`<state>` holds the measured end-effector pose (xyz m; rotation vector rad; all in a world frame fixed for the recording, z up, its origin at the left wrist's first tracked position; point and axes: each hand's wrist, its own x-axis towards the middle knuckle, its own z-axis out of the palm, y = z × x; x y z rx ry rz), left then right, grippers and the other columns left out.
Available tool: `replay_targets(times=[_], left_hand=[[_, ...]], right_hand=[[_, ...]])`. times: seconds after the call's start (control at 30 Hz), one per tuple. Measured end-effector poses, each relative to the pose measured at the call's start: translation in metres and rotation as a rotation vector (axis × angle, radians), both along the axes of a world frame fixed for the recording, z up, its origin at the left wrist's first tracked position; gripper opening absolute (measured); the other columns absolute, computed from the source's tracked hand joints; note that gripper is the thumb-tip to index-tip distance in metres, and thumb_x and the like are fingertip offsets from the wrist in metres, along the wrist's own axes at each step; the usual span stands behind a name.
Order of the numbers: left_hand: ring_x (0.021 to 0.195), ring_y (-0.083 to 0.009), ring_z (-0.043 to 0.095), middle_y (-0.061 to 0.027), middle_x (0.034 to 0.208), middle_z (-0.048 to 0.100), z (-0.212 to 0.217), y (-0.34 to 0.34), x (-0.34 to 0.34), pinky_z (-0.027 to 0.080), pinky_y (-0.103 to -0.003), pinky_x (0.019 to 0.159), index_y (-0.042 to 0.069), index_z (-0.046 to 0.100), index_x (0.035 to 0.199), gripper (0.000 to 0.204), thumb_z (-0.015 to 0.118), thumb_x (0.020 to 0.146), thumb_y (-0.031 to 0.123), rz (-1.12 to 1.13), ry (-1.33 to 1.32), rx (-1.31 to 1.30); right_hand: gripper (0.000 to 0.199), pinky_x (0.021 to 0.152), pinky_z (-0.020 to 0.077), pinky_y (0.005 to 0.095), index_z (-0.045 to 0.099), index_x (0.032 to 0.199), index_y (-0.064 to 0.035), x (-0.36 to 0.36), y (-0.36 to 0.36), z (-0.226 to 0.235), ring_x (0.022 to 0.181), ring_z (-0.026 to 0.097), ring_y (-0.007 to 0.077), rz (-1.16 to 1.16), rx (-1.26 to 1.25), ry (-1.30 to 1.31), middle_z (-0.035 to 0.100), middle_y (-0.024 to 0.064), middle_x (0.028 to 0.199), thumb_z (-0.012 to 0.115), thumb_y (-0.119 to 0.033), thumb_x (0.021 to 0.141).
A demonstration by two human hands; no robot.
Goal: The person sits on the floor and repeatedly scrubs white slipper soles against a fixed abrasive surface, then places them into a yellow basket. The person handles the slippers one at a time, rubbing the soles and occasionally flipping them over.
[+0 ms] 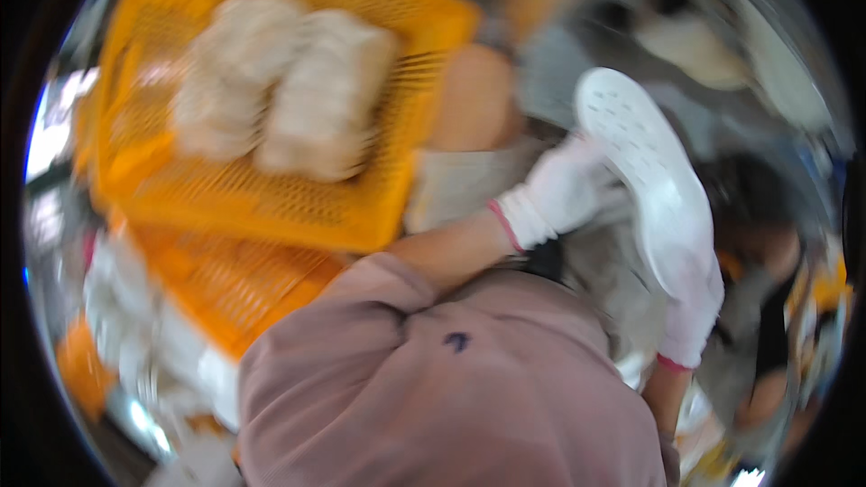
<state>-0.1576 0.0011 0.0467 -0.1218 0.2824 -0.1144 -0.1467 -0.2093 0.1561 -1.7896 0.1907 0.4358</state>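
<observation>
Crowded clutter (pixel 816 293) rings the scene, smeared by motion so that shapes near the rim run together. Nearest is a dusty-pink top (pixel 451 406), worn by the person, with a small dark mark (pixel 456 341) on its front; blur leaves it unclear whether the mark is lettering or an emblem.

Just beyond, both hands wear white gloves edged with reddish-pink cuffs (pixel 507 227). Between them, tilted, is a white sole-shaped piece (pixel 663 189), its upper part dotted with small dark slots. The right hand (pixel 693 307) is closed on its lower end. The left hand (pixel 564 185), fingers curled, meets the piece's left edge near the top; I cannot tell whether it grips.

To the left lies an orange crate (pixel 225 289), partly covered by a yellow-orange crate (pixel 352 233) with perforated walls. Inside the upper one, two pale stacks (pixel 325 95) sit side by side. White bundles (pixel 135 325) lie left of the lower crate. Farther off, at upper right, are long pale shapes (pixel 785 63), too blurred to identify.
</observation>
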Motion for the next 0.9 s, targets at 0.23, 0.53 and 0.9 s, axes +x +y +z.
replay_targets(times=[0.23,0.53,0.9], left_hand=[[0.102,-0.0319,0.072,-0.0166,0.115,0.073,0.009,-0.109,0.166,0.058,-0.043,0.097,-0.001,0.064,0.128,0.035,0.059,0.102,0.022,-0.188,0.067,0.511],[0.122,-0.027,0.063,-0.0167,0.133,0.069,-0.034,0.061,0.185,0.046,-0.037,0.109,-0.001,0.062,0.138,0.055,0.065,0.103,0.04,-0.427,0.014,2.269],[0.102,-0.0275,0.071,-0.0175,0.112,0.076,-0.057,-0.038,0.211,0.054,-0.04,0.096,-0.004,0.072,0.124,0.048,0.07,0.095,0.034,-0.379,0.106,1.588]], right_hand=[[0.04,0.093,0.0535,0.0409,0.059,0.135,0.0048,0.017,-0.008,0.02,0.107,0.07,0.0299,-0.261,-0.293,-0.603,0.069,0.0236,0.116,0.064,-0.012,0.099],[0.028,0.088,0.0562,0.053,0.073,0.11,0.0001,0.206,0.021,-0.022,0.1,0.07,0.0461,0.252,-0.74,-0.925,0.073,0.0263,0.107,0.063,-0.016,0.089],[0.052,0.089,0.0575,0.0491,0.059,0.127,0.0022,0.114,0.016,0.003,0.099,0.072,0.0445,-0.25,-0.403,-0.436,0.073,0.0296,0.103,0.071,-0.028,0.086]])
